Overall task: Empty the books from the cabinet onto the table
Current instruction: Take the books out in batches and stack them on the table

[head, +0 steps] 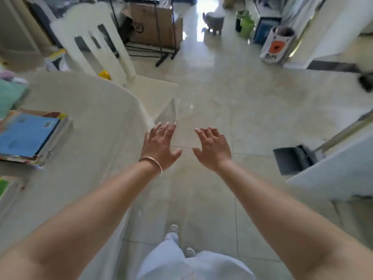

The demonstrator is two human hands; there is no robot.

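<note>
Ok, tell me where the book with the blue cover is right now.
In the head view the blue-covered book tops a stack at the left edge, on the white table, left of the empty left hand.

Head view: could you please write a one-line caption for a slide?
Both empty hands, left and right, reach forward over the tiled floor beside the table holding a stack of books.

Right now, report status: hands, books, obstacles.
Left hand and right hand open, empty, over floor. Book stack on table. White chair ahead-left, path clear.
</note>
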